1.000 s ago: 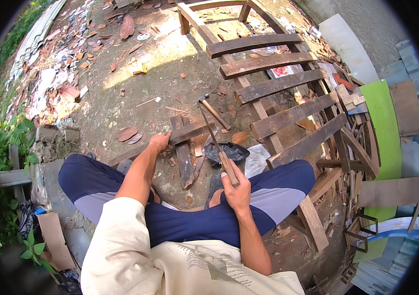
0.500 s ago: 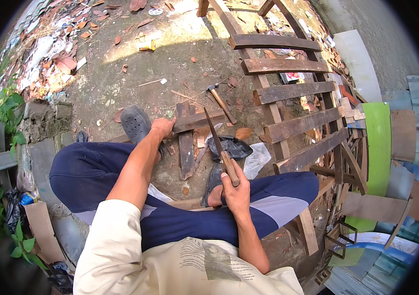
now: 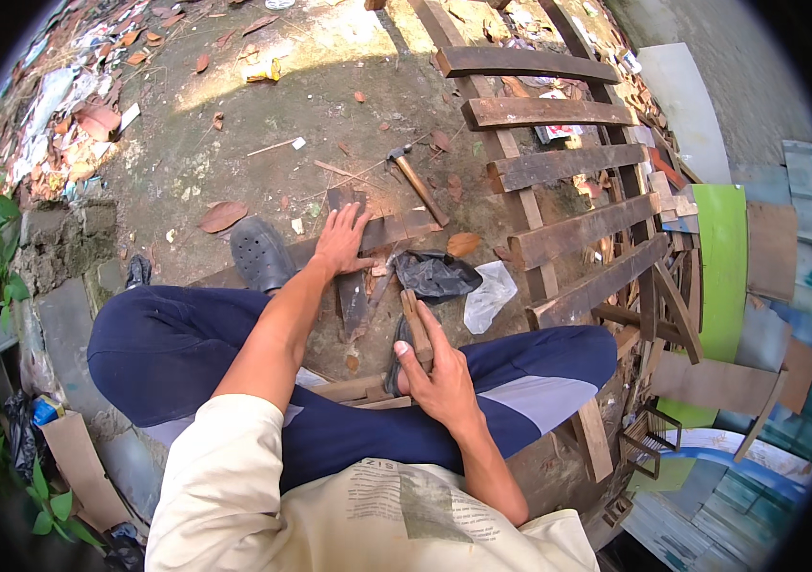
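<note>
My right hand (image 3: pixel 442 379) is closed round the wooden handle (image 3: pixel 416 329) of a long-bladed knife, held above my right shoe. The knife's blade cannot be made out from this angle. My left hand (image 3: pixel 341 243) lies with its fingers spread on two dark wooden boards that cross on the ground. One board (image 3: pixel 401 227) runs sideways under the palm, and the other board (image 3: pixel 353 310) points back toward me. My left foot, in a grey clog (image 3: pixel 260 253), rests on or beside the sideways board.
A hammer (image 3: pixel 416 183) lies beyond the boards, near a black plastic bag (image 3: pixel 436 275) and a clear plastic bag (image 3: pixel 490 297). To the right stands a slatted wooden frame (image 3: pixel 558 172). Dry leaves and litter (image 3: pixel 63 114) cover the far left, beside a broken block wall (image 3: pixel 68 238).
My left hand has shifted from gripping the sideways board's left end to lying spread where the boards cross. The knife has tilted, so its blade no longer shows.
</note>
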Demonstrator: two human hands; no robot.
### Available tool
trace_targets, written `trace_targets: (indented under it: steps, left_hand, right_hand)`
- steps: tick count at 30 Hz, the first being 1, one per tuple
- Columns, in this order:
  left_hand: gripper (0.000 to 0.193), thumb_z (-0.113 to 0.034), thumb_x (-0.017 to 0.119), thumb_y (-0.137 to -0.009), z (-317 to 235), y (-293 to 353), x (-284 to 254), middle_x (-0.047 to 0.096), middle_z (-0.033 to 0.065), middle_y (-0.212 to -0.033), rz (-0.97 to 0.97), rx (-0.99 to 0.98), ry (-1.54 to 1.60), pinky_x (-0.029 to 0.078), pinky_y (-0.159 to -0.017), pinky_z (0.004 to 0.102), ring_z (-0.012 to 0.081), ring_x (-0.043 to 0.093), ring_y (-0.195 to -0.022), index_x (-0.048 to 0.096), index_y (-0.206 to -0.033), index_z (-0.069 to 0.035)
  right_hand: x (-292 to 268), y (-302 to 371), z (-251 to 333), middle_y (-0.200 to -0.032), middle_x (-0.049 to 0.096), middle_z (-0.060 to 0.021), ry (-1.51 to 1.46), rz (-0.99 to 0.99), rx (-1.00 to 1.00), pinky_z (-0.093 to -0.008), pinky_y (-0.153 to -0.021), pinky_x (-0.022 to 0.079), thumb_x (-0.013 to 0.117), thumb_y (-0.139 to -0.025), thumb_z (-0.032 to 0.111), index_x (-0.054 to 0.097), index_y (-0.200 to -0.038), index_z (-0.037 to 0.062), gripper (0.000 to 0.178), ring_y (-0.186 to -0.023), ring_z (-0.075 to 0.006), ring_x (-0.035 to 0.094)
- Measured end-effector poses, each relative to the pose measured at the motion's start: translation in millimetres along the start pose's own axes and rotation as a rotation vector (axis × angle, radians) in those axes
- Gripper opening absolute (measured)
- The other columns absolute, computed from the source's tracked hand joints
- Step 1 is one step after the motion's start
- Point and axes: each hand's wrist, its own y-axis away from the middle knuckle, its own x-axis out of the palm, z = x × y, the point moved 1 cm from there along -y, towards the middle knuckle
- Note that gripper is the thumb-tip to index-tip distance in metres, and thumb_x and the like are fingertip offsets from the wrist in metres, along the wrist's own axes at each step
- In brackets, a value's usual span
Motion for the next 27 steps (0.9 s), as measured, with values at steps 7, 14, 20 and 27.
trace_targets:
  steps: [7,14,20,27]
  left_hand:
    - [0.056,-0.028,0.075,-0.091,-8.4,20.2,24.2,0.051,0.0163,-0.15,-0.136,-0.02,0.127,0.033,-0.122,0.0481,0.0346,0.043,-0.144,0.055,-0.141,-0.01]
    - [0.046,-0.023,0.07,-0.095,2.1,18.9,30.7,0.051,0.0145,-0.153,-0.133,-0.057,0.103,0.053,-0.107,0.0496,0.0395,0.052,-0.14,0.058,-0.138,-0.013]
    - [0.045,-0.023,0.065,-0.098,10.9,12.0,16.4,0.051,0.017,-0.155,-0.061,-0.02,0.134,0.054,-0.106,0.0511,0.0414,0.056,-0.135,0.057,-0.142,-0.014]
    - [0.045,-0.024,0.056,-0.104,46.6,-8.8,5.0,0.051,0.0159,-0.156,0.012,-0.028,0.207,0.052,-0.107,0.0515,0.0397,0.057,-0.134,0.053,-0.148,-0.015]
  right_hand:
    - [11.4,18.2,-37.7,-0.089,0.072,-0.0305,0.052,-0.084,-0.051,-0.0454,-0.073,0.058,0.07,-0.1,0.021,0.044,-0.154,-0.0009,0.063,-0.08,-0.044,0.073]
    - [3.5,15.8,-23.4,-0.074,0.069,-0.0274,0.042,-0.132,-0.012,-0.0469,-0.07,0.056,0.068,-0.101,0.026,0.047,-0.152,-0.0012,0.061,-0.071,-0.0435,0.071]
    - [7.0,19.4,-23.2,-0.076,0.069,-0.0277,0.065,-0.147,-0.034,-0.0463,-0.065,0.054,0.067,-0.102,0.025,0.048,-0.152,0.0016,0.058,-0.068,-0.0424,0.071]
    - [9.2,-7.9,-8.6,-0.071,0.067,-0.029,0.095,-0.109,-0.051,-0.0573,-0.067,0.053,0.063,-0.102,0.031,0.042,-0.154,-0.003,0.065,-0.069,-0.0492,0.069]
